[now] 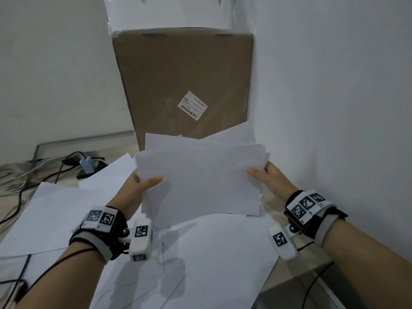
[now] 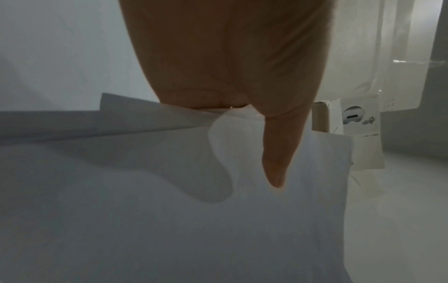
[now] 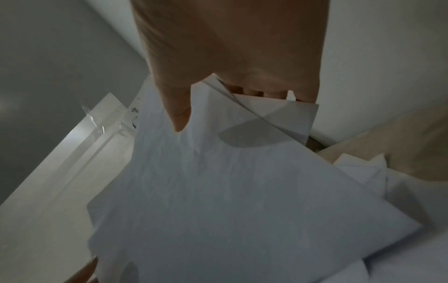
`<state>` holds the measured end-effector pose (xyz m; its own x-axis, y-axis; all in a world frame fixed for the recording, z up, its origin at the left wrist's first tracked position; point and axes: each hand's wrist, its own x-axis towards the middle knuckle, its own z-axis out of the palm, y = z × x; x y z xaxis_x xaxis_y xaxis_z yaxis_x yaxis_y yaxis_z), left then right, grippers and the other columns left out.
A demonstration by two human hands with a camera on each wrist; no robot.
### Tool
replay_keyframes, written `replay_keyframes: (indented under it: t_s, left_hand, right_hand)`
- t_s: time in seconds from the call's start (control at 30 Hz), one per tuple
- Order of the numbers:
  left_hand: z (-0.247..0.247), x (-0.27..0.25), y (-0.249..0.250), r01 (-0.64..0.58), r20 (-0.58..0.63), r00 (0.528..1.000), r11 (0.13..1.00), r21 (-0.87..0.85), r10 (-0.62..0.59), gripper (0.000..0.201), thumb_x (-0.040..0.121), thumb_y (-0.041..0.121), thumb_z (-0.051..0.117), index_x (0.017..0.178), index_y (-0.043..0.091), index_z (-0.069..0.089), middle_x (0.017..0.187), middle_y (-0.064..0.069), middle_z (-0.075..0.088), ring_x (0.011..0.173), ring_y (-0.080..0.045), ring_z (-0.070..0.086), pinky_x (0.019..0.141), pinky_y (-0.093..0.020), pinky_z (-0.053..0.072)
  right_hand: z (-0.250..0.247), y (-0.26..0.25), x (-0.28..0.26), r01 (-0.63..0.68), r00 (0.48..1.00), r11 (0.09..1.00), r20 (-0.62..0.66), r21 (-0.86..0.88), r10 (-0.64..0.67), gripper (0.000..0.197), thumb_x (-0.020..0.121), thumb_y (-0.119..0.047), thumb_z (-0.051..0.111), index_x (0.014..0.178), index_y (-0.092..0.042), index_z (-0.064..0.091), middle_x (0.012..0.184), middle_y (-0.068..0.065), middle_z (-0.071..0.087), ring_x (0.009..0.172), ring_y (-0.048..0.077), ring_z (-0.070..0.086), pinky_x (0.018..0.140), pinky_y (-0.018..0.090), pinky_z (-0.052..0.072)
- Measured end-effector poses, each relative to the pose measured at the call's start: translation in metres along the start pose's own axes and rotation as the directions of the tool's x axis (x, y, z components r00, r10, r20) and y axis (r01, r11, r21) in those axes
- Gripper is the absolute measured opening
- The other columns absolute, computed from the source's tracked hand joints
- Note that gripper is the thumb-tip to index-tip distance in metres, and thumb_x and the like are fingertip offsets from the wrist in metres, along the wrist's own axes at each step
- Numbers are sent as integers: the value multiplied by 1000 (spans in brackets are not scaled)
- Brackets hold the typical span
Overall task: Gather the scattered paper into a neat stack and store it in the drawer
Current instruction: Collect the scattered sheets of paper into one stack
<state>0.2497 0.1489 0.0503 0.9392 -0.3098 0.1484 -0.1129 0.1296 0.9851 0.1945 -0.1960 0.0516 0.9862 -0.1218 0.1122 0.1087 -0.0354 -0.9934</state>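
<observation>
My left hand (image 1: 136,186) and right hand (image 1: 265,175) pinch opposite side edges of an uneven paper stack (image 1: 200,179), thumbs on top. Loose sheets (image 1: 211,253) cover the table (image 1: 287,277) beneath.

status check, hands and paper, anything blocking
Left hand and right hand grip the paper stack, edges uneven. Loose sheets remain on desk. Cardboard box close behind.
</observation>
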Motion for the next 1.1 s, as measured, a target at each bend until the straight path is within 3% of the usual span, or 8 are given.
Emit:
replay_keyframes:
  t_s: [0.1,0.23,0.33,0.43,0.63,0.8,1.0,1.1]
  left_hand:
    - [4,-2,-10,33,26,999,999,13,-34,86,58,39,88,133,15,53,124,-9,66,112,-28,64,90,-40,54]
    - [9,-7,-25,69,32,997,997,19,-69,82,59,36,86,132,16,54,123,-8,67,111,-28,65,90,-41,53]
    - [10,-11,-28,66,-47,997,998,-22,-67,87,51,43,90,125,12,59,118,-7,70,107,-28,67,81,-33,56]
    - [8,-10,-28,58,-118,991,997,-50,-64,56,71,22,79,122,9,61,116,-8,70,109,-31,65,84,-36,53]
    - [16,-3,-8,-30,-104,994,998,-48,25,60,73,21,74,129,10,55,118,-8,69,106,-27,67,82,-37,56]
    - [11,0,-17,18,-140,990,995,-101,-32,81,64,29,86,134,10,49,123,-12,65,112,-33,64,86,-44,55]
    - [28,-8,-27,84,-256,961,992,-95,-106,37,85,11,69,120,6,60,117,-14,67,105,-33,64,81,-39,53]
    - [28,-8,-16,76,-245,964,992,-103,-100,35,85,9,69,118,4,61,116,-14,68,108,-36,64,85,-43,53]
  right_hand:
    - [6,11,-8,-26,999,999,35,20,26,55,78,-32,74,127,-20,52,117,-1,67,103,15,67,77,23,56]
    - [9,31,-13,-118,992,993,30,-19,119,84,56,-57,83,128,-27,51,121,-8,66,113,17,62,99,41,48]
    - [9,36,-16,-126,992,992,7,-11,126,74,61,-54,81,124,-23,56,118,-5,68,110,17,64,101,44,47]
    - [9,37,-16,-98,995,995,-25,-7,98,56,74,-35,78,123,-20,56,120,-1,67,108,18,64,101,44,48]
    - [14,25,-10,10,994,993,-113,120,4,87,47,-46,90,122,-26,51,118,2,66,109,22,64,94,48,52]
    - [21,30,-10,-5,988,996,-155,83,18,62,69,-14,83,123,-18,51,117,4,66,106,21,64,94,44,51]
    - [40,33,-16,52,956,995,-285,-82,-73,29,89,-6,60,118,-7,60,107,4,66,103,25,63,84,29,47]
    - [36,24,-16,93,941,995,-322,-47,-104,22,89,-7,61,109,-15,62,103,1,67,99,22,64,90,33,49]
